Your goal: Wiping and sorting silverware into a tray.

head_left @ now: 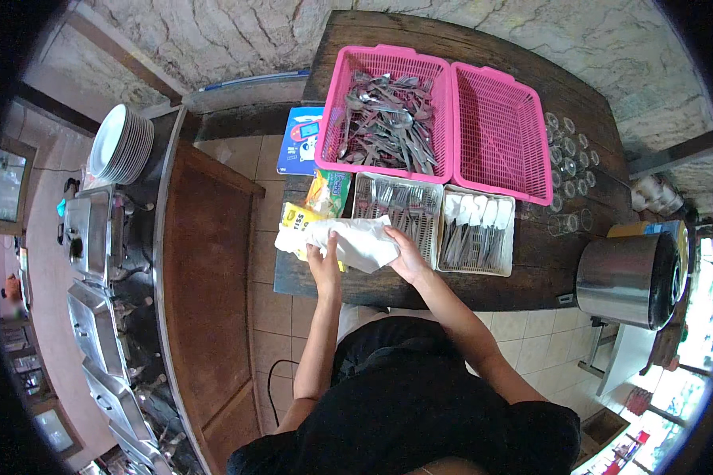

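My left hand (325, 273) and my right hand (407, 258) hold a white paper napkin (363, 244) between them above the table's near edge. The left fingers press on its middle while the right ones pinch its right end. Whether cutlery lies inside the napkin, I cannot tell. Behind the left hand is a yellow tissue pack (295, 215), partly covered by the paper. Past my hands stands a cream basket (358, 190) with forks (396, 198) in it. Right of it, a second cream basket (509, 237) holds several pieces of cutlery (471, 241) with white paper around their upper ends.
A pink basket (333, 111) heaped with loose cutlery stands farther back, beside another pink basket (499, 119). Several glasses (566, 166) and a steel cooker (626, 277) are on the right. Leftward, a counter carries stacked plates (111, 142) and chafing dishes (91, 229).
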Action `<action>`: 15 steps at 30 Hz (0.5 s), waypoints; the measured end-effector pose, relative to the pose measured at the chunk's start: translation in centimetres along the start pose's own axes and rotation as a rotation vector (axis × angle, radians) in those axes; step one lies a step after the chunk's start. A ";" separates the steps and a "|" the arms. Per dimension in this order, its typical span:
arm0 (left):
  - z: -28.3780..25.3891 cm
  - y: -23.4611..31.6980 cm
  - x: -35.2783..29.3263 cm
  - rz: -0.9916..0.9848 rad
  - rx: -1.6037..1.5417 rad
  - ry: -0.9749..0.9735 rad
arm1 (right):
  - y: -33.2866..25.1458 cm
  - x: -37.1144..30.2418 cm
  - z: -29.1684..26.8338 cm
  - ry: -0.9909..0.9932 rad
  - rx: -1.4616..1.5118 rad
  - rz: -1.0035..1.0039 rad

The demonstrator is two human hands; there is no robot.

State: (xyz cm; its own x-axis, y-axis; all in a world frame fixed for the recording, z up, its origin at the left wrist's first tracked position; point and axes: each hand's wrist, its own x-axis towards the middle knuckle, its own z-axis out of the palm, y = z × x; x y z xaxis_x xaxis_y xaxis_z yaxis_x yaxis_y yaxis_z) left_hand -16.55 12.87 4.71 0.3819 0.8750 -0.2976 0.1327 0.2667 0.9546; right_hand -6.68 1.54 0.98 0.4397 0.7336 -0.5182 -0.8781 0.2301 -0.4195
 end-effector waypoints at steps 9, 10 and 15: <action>0.5 2.1 0.3 0.109 0.056 -0.421 | -2.6 -0.7 0.6 -0.092 -0.279 -0.233; 0.7 2.2 0.4 0.132 0.089 -0.456 | -2.9 -0.7 0.7 -0.041 -0.402 -0.261; 1.0 3.1 0.7 0.301 0.242 -0.636 | -4.6 -0.6 1.3 -0.074 -0.642 -0.328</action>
State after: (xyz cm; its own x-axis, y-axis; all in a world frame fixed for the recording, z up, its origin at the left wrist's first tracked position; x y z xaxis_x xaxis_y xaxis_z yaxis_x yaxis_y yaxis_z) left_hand -14.95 13.92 7.41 0.8797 0.4735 -0.0442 0.1082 -0.1088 0.9882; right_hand -3.15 0.84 4.20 0.6274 0.7381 -0.2482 -0.4096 0.0417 -0.9113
